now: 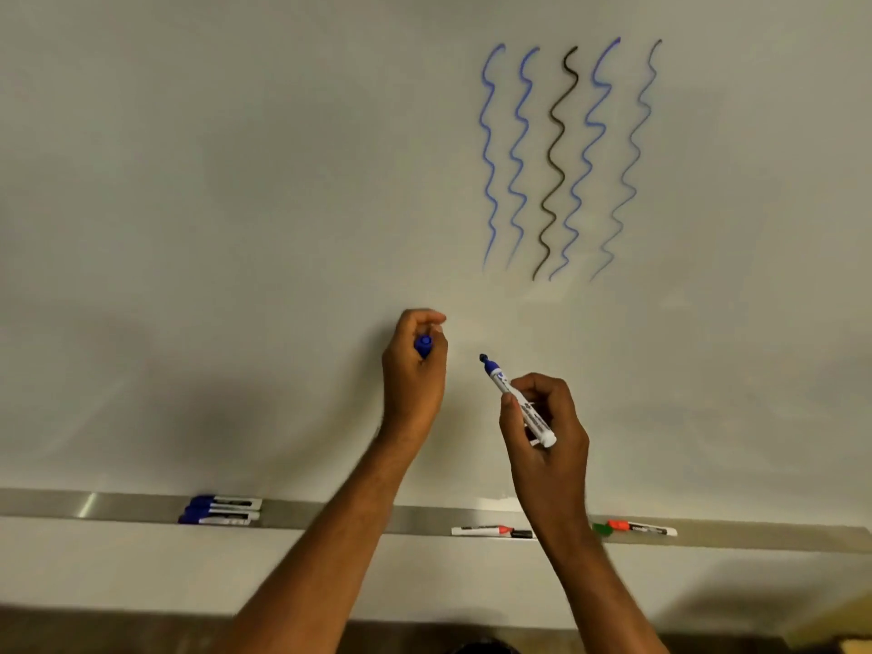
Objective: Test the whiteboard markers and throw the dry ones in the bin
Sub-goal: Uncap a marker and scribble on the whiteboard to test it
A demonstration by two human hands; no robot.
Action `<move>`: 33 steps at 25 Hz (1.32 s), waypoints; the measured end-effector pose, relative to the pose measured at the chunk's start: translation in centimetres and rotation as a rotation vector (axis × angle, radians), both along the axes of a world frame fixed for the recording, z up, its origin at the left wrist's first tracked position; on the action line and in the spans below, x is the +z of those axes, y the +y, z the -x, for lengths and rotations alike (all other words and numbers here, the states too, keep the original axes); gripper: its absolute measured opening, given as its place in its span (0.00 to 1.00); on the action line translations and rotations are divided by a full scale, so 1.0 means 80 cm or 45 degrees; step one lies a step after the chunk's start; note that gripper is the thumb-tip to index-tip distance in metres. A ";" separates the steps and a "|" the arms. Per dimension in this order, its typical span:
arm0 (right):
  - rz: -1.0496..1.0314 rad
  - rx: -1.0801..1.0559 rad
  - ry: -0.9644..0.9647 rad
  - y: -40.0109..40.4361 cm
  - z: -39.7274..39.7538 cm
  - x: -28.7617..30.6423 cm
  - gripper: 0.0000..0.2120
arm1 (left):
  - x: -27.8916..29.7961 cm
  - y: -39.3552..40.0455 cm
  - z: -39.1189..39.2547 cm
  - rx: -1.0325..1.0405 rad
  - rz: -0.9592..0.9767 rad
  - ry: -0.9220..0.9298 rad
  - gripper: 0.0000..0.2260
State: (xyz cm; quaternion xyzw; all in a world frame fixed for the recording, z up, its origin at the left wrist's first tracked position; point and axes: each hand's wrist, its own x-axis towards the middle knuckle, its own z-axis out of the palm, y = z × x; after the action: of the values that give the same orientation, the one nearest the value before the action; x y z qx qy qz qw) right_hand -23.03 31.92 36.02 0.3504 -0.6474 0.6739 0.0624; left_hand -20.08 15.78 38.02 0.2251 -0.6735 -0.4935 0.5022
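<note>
Head view has both your forearms reaching up toward the whiteboard [236,181]. Your right hand [549,424] is curled round an uncapped blue marker [519,403], tip pointing up-left, apart from the board's squiggles [566,158]. Your left hand [415,370] is clenched round the blue cap [423,346], just left of the marker's tip. On the tray [118,505] below lie two blue markers [222,510] at left, a red-capped marker [481,531] between your forearms, and an orange-capped marker [641,527] at right beside a green cap [600,528].
</note>
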 end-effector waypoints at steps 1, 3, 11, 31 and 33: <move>-0.010 0.017 -0.014 0.012 -0.003 -0.013 0.08 | -0.017 0.016 -0.001 -0.079 -0.233 -0.014 0.08; -0.032 0.054 -0.079 0.035 -0.009 -0.040 0.09 | -0.049 0.044 -0.004 -0.190 -0.653 -0.010 0.07; -0.162 0.210 -0.441 0.104 -0.029 -0.118 0.10 | -0.135 0.125 -0.033 -0.160 -1.456 0.138 0.12; -0.418 0.351 -0.474 0.174 -0.008 -0.191 0.14 | -0.197 0.220 -0.025 -0.181 -1.627 0.237 0.12; -0.538 0.343 -0.413 0.180 -0.004 -0.202 0.15 | -0.207 0.223 -0.024 -0.088 -1.532 0.230 0.10</move>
State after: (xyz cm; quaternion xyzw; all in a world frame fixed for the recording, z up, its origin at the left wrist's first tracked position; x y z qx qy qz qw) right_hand -22.74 46.31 19.90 0.3262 -0.7226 0.5736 -0.2061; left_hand -18.18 33.63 21.49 0.4045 -0.2382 -0.8207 0.3257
